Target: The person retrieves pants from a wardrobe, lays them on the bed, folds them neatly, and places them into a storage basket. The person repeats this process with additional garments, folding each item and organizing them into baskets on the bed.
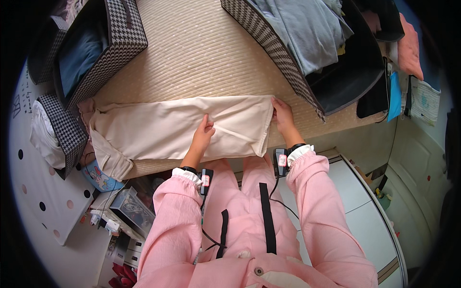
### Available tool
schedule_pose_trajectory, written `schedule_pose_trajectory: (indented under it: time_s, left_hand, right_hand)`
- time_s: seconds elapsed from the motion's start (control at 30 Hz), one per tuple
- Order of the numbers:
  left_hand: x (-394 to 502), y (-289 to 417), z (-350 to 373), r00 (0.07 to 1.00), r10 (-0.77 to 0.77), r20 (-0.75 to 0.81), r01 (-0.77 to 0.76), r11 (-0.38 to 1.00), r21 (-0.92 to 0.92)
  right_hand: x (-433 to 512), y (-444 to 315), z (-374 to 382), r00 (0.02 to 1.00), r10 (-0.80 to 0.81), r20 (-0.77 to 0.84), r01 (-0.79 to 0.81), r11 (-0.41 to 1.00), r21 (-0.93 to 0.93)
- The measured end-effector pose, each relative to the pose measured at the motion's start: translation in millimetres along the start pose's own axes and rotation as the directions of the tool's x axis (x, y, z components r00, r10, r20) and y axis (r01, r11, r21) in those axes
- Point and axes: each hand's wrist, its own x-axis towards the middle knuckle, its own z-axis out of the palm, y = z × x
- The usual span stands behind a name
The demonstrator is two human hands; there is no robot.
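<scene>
A pair of cream trousers [173, 126], folded lengthwise, lies along the near edge of a bed. Its waistband end [111, 162] is at the left and droops over the edge; the leg hems are at the right. My left hand [204, 134] rests on the middle of the folded leg, fingers slightly apart, with creases in the cloth around the fingertips. At the upper corner of the hem, my right hand [282, 114] holds the fabric between thumb and fingers. Part of its grip is hidden by the hand itself.
A quilted beige mattress cover [191, 54] lies beneath. Houndstooth fabric storage boxes [126, 32] with folded clothes stand at the left; a larger box [349, 86] holding grey-blue clothing [306, 32] is at the right. A clear plastic bin [133, 208] stands below left.
</scene>
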Motion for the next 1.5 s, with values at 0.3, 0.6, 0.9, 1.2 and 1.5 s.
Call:
schedule_pose_trajectory:
  time_s: [0.3, 0.6, 0.9, 1.2, 1.5]
  left_hand:
    - [-12, -29, 6, 0.964, 0.264, 0.022, -0.252, 0.891, 0.376]
    - [-14, -10, 23, 0.963, 0.269, -0.019, -0.221, 0.829, 0.514]
    - [-52, 32, 104, 0.971, 0.186, 0.15, -0.227, 0.912, 0.343]
    - [-116, 75, -16, 0.983, 0.088, -0.16, -0.099, 0.993, -0.059]
    - [-279, 150, -214, 0.661, 0.363, -0.657, -0.135, 0.919, 0.371]
  right_hand:
    - [-54, 73, -27, 0.95, 0.099, 0.297, 0.138, 0.72, -0.681]
    - [-61, 86, -43, 0.974, -0.222, 0.046, 0.207, 0.784, -0.585]
    - [-106, 71, 11, 0.814, -0.377, 0.441, 0.504, 0.837, -0.214]
    - [-60, 83, 3, 0.856, -0.509, -0.086, 0.311, 0.641, -0.702]
    - [-70, 52, 24, 0.962, -0.111, 0.25, 0.204, 0.901, -0.382]
